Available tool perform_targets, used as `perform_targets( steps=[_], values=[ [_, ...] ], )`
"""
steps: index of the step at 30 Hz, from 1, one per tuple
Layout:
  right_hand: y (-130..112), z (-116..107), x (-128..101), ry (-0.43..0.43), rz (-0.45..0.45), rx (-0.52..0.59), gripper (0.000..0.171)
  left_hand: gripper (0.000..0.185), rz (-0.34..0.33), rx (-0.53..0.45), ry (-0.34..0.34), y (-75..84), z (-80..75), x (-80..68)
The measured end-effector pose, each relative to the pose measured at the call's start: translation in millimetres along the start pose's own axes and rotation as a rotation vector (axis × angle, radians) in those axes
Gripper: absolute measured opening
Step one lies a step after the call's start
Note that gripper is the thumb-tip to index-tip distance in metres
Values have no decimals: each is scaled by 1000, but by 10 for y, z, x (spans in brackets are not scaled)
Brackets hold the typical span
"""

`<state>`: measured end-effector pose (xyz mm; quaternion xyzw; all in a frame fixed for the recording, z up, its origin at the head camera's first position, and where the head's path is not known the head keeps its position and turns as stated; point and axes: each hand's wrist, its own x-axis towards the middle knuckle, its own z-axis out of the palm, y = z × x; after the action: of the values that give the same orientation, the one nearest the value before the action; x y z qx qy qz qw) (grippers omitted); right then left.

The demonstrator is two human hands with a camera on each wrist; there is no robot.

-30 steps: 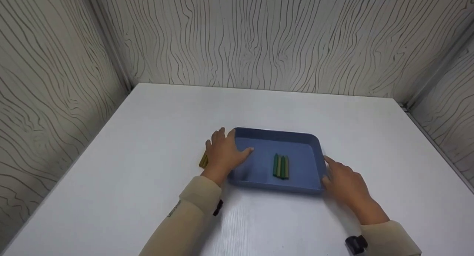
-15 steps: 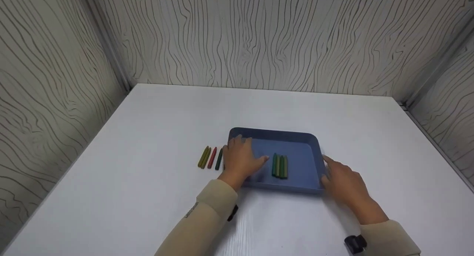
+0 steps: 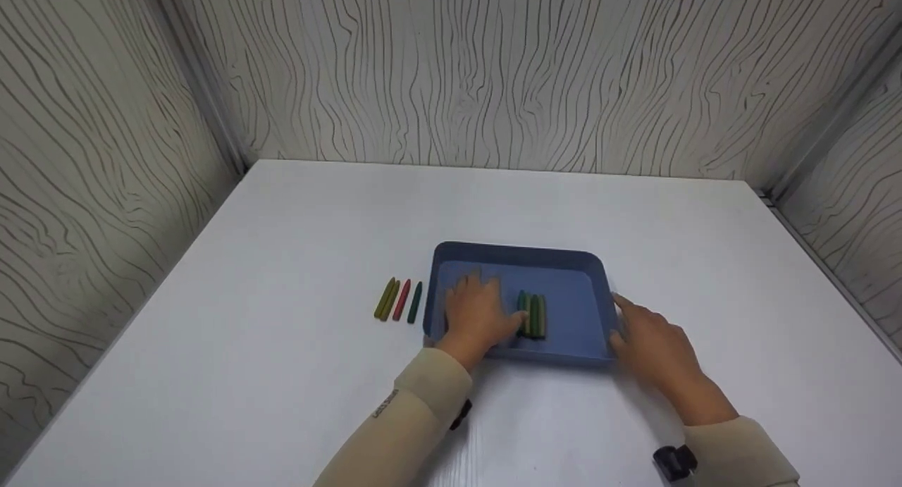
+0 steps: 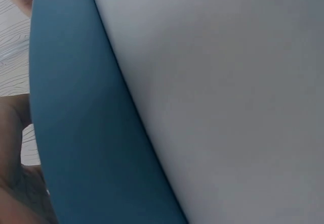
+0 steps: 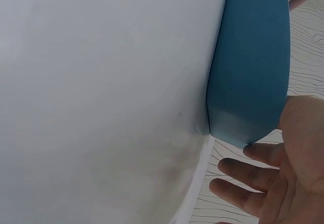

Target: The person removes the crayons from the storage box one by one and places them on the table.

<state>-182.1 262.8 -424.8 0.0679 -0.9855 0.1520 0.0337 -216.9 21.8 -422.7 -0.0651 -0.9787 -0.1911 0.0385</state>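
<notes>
Two hands work the shallow blue plastic tray (image 3: 518, 256): right (image 3: 652, 349), fingers relaxed, should brace its side while left (image 3: 479, 316) cleanly pinches one green crayon (image 3: 532, 316); its grip is hidden.

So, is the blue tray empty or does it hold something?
Not empty: the blue tray holds green crayons, which the left hand touches.

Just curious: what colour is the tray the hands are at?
Blue; the tray shows best in the head view.
</notes>
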Motion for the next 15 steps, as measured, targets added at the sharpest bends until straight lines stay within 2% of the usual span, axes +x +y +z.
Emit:
perform_targets(
  steps=[7,15],
  values=[
    [4,-3,-11,2,0,-1,55,57,16,23,-8,45,50,-6],
    [-6,-21,-22,-10,-4,11,55,56,16,33,-41,54,72,7]
  ],
)
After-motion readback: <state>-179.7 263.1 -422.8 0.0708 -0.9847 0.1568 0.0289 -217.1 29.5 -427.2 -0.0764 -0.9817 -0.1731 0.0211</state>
